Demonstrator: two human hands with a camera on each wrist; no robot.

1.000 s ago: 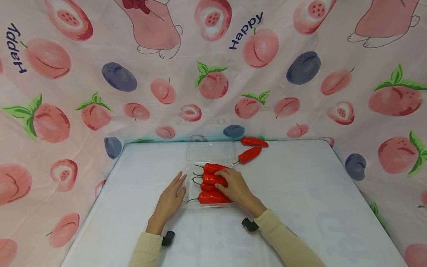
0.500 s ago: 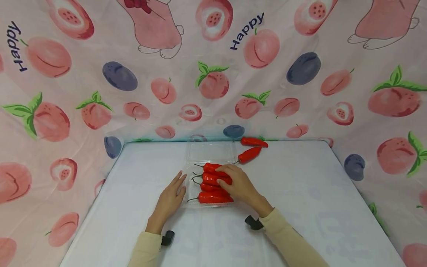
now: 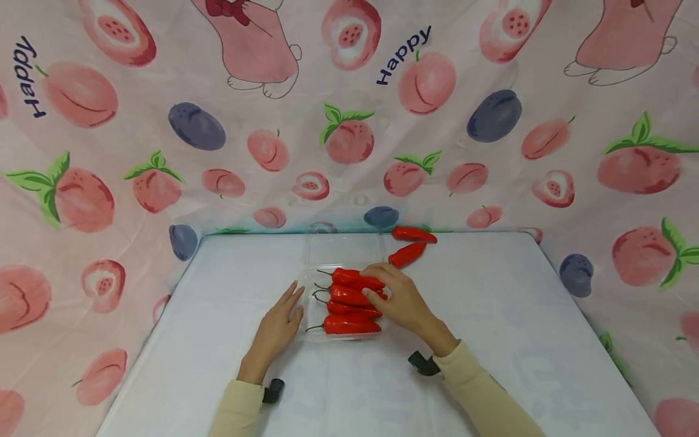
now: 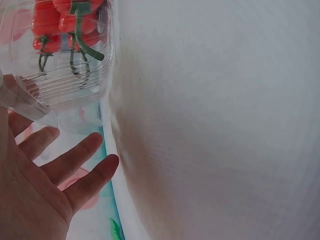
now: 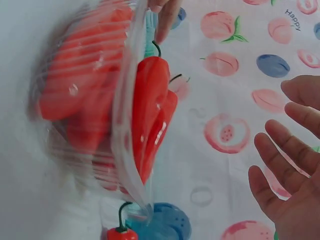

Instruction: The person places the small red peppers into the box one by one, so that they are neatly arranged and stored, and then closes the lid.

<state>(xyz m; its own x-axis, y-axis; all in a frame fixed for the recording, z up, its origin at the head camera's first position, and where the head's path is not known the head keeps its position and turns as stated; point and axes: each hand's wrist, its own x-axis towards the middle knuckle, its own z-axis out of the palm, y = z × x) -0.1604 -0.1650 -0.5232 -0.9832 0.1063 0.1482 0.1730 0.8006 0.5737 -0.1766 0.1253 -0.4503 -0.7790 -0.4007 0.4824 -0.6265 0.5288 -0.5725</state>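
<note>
Several red peppers lie side by side in a clear plastic clamshell box, their green stems pointing left. In the right wrist view, two red peppers rise above the box's rim. My right hand is over the tips of the upper peppers; in its wrist view the fingers are spread and apart from them, holding nothing. My left hand has its fingers extended right at the box's left side. In the left wrist view its fingers are spread beside the ribbed wall.
The box's clear lid lies folded back behind it. Two more red peppers, one upper and one lower, lie at the back right of the white table. A fruit-print cloth hangs behind the table.
My right hand has let go of the upper peppers and drawn back to the right, so more of their tips shows. The left hand stays at the box.
</note>
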